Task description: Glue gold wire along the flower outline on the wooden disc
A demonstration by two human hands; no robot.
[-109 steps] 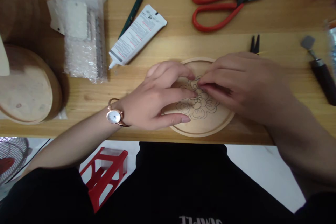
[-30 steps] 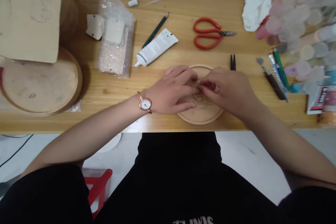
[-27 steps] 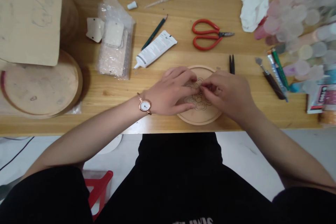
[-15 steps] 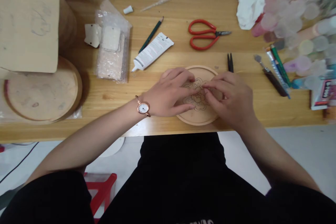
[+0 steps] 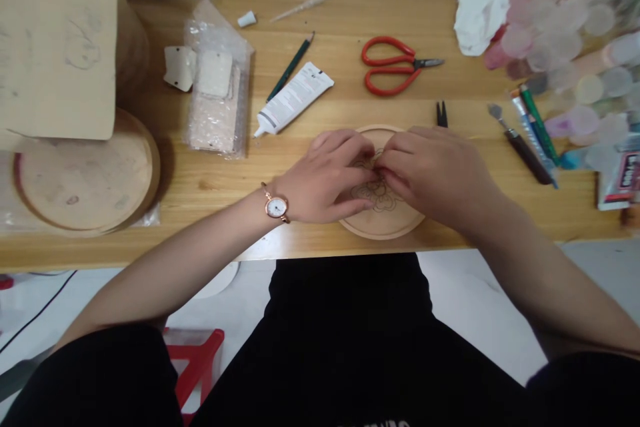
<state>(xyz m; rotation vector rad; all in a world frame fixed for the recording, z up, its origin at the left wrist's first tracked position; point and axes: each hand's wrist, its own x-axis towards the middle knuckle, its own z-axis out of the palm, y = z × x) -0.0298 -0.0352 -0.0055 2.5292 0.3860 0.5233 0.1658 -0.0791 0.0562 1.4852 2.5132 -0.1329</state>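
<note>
A round wooden disc (image 5: 385, 225) with a raised rim lies on the wooden table (image 5: 210, 240), and a flower outline (image 5: 376, 195) is drawn on it. My left hand (image 5: 325, 177), with a rose-gold wristwatch (image 5: 276, 207) on its wrist, rests over the disc's left side. My right hand (image 5: 437, 177) covers its right side. Their fingertips meet at the top of the flower. Anything small between them is hidden. Just above my right hand, the black tips of a small tool (image 5: 441, 115) show.
On the table lie red-handled scissors (image 5: 393, 65), a white glue tube (image 5: 293, 100), a pencil (image 5: 290, 67) and a bubble-wrap bag (image 5: 215, 87). A larger wooden round (image 5: 85, 173) sits left under cardboard (image 5: 55, 40). Translucent discs (image 5: 560, 33) and a dark-handled palette knife (image 5: 525, 155) are right.
My right hand has slid left and flattened over the disc, its fingers now reaching my left hand's fingertips. The disc and my left hand stay nearly still.
</note>
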